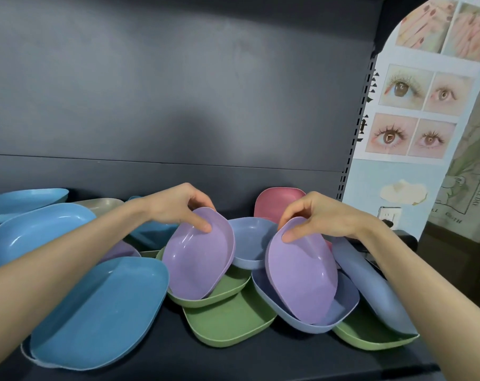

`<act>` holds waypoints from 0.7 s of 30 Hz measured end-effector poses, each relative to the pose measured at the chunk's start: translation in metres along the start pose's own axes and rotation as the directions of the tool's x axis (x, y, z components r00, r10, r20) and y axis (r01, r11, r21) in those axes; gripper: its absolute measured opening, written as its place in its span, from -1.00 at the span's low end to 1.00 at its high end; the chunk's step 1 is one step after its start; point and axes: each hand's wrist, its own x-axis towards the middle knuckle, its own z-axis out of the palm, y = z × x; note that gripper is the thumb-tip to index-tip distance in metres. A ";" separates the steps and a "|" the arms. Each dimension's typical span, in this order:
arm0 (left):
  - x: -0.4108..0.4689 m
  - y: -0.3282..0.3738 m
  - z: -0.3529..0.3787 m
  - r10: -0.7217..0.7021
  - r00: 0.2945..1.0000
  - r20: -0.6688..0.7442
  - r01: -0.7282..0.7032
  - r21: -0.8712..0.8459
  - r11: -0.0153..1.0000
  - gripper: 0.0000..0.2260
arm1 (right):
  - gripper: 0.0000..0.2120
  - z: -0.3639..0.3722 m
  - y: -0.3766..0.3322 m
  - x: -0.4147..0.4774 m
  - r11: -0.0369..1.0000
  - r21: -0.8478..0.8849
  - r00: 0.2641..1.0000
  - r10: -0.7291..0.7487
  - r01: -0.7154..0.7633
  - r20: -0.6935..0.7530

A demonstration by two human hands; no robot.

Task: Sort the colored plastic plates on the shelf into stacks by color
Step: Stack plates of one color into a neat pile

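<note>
Coloured plastic plates lie jumbled on a dark shelf (233, 361). My left hand (178, 204) pinches the far rim of a purple plate (197, 259), tilted up over a green plate (227, 287). My right hand (321, 215) pinches the far rim of a second purple plate (304, 281), which stands tilted inside a pale blue-grey plate (346, 301). Another green plate (227, 323) lies in front between them. Bright blue plates (101, 312) (32, 232) fill the left side. A third purple plate (120, 250) is partly hidden under my left forearm.
A pink plate (277, 202) leans at the back, with a pale blue-grey plate (252, 240) in front of it. A long blue-grey plate (370, 284) rests over a green one (370, 339) at the right. A beige plate (101, 204) sits behind. The shelf's upright and a poster (414, 105) stand to the right.
</note>
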 end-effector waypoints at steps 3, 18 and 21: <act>-0.001 0.001 -0.004 -0.018 1.000 -0.017 0.018 -0.016 1.000 -0.89 | -0.93 -0.001 0.000 -0.001 0.999 0.044 0.999 -0.023 0.024 -0.029; -0.029 0.034 -0.024 -0.022 0.958 -0.287 -0.062 -0.280 0.958 -0.71 | -0.93 -0.014 -0.018 -0.016 0.943 0.296 0.973 -0.094 0.154 -0.209; -0.038 0.039 -0.025 -0.066 0.912 -0.406 -0.052 -0.271 0.961 -0.78 | -0.95 -0.015 -0.022 -0.018 0.938 0.312 0.963 -0.072 0.155 -0.261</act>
